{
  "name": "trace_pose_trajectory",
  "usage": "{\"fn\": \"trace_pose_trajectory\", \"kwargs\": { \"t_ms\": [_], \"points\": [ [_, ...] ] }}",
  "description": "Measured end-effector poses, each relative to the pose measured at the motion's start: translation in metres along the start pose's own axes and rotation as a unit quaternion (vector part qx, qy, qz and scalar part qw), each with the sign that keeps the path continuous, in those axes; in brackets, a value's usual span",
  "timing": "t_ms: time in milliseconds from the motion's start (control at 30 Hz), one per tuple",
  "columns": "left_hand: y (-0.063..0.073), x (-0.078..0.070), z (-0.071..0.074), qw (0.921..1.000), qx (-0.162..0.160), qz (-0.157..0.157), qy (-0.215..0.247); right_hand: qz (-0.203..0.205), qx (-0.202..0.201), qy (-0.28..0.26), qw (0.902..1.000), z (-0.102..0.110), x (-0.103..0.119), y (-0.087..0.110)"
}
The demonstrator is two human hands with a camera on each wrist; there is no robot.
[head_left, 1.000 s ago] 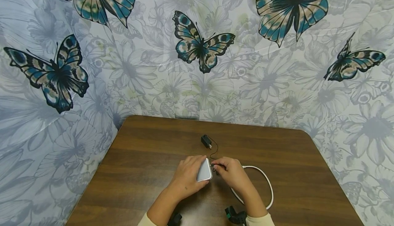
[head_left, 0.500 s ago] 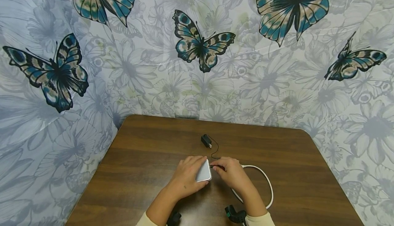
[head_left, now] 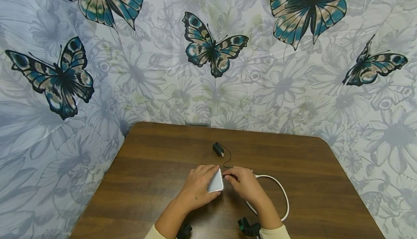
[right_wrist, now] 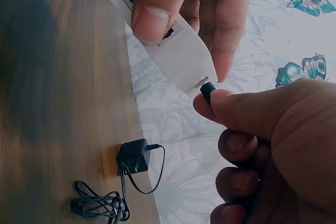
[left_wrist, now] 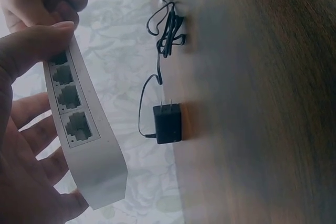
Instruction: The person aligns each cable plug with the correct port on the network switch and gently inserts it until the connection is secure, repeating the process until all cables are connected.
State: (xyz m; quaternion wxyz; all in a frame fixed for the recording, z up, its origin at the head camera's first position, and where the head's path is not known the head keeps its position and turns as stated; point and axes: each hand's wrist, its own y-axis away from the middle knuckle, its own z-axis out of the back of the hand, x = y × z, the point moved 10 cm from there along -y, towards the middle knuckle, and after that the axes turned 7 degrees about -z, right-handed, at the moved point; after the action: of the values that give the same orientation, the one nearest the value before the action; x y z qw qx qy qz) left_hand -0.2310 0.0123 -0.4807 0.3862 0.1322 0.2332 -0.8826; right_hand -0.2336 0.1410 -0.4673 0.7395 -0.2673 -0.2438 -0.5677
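Observation:
My left hand grips a small white network switch above the table, thumb over the row of ports and fingers behind. In the left wrist view, several square ports show along the switch's narrow side. Between thumb and forefinger, my right hand pinches a black barrel power plug. Metal shows between the plug and the end face of the switch, with the plug right at that end. From the plug a thin black cord runs to a black power adapter on the table.
Part of the cord lies in a loose bundle near the adapter. A thick white cable loops on the brown table around my right forearm. A black device sits at my right wrist. Behind the table hangs a butterfly-print cloth.
My right fingertips have shifted slightly at the end of the switch, and a dark bit below them has gone out of sight. The left hand and switch have barely moved.

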Motion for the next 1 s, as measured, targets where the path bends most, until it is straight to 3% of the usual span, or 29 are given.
{"fn": "trace_pose_trajectory", "kwargs": {
  "t_ms": [633,1000],
  "points": [
    [0.003,-0.006,0.002,0.9985,-0.044,-0.032,-0.01,-0.03,0.029,-0.013,0.999,-0.012,-0.008,-0.002],
    [0.001,-0.015,0.002,0.9963,-0.054,-0.06,-0.027,-0.049,0.096,-0.031,0.9937,-0.017,-0.016,-0.003]
  ]
}}
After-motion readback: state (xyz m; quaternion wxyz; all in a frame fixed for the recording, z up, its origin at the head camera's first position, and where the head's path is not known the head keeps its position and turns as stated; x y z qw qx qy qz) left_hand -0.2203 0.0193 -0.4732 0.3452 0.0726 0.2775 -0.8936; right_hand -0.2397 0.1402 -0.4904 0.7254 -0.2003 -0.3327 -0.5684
